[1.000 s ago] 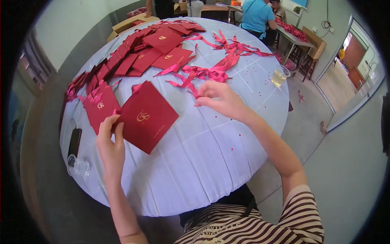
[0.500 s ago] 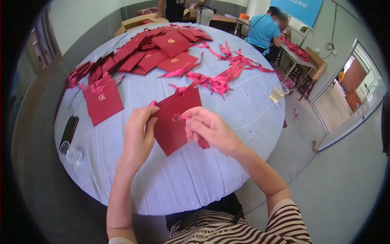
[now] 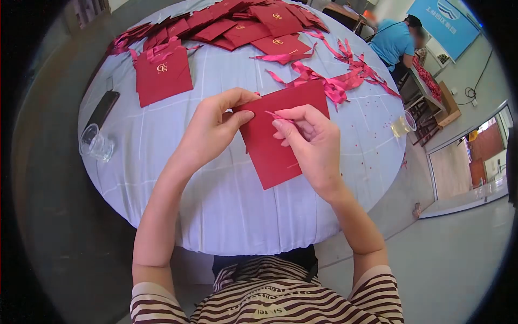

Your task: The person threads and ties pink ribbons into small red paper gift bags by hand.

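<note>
A red paper gift bag (image 3: 272, 148) is held up over the table in front of me, its plain face toward me. My left hand (image 3: 216, 127) is closed on the bag's upper left edge, thumb in front. The fingers of my right hand (image 3: 313, 140) pinch the end of a thin pink ribbon (image 3: 271, 114) against the bag's face near its top. Where the rest of that ribbon runs is hidden by the hand. Beyond the bag lie loose pink ribbons (image 3: 345, 81).
A heap of red bags (image 3: 237, 32) covers the far side of the round, cloth-covered table (image 3: 216, 216). Another bag (image 3: 163, 78), a phone (image 3: 101, 110) and a clear cup (image 3: 97, 144) sit at left. A cup of yellowish liquid (image 3: 403, 125) stands at right. A person in blue (image 3: 391, 43) sits beyond.
The view has shifted, so the table contents appear higher and mostly farther right. The bag has turned: its gold emblem no longer shows. My right hand still pinches the ribbon.
</note>
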{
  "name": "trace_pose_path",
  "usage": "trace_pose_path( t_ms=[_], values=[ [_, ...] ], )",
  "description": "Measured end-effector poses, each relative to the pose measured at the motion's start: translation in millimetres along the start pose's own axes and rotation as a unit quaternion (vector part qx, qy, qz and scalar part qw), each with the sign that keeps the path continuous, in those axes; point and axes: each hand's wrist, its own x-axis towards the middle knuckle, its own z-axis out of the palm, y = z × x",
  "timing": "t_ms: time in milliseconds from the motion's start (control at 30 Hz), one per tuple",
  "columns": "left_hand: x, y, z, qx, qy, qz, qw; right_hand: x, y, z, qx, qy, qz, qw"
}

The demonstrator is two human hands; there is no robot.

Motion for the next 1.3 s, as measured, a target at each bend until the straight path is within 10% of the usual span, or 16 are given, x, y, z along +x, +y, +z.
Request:
trace_pose_path(
  t_ms=[900, 1300],
  values=[
    [-10.1, 4.4, 15.4, -0.032, 0.030, 0.025, 0.999, -8.0, -1.8, 14.5, -0.221, 0.127, -0.248, 0.935],
    [-21.0, 17.3, 33.4, 0.148, 0.091, 0.179, 0.968, -16.4, -10.5, 17.5, -0.336, 0.136, -0.300, 0.882]
  ],
)
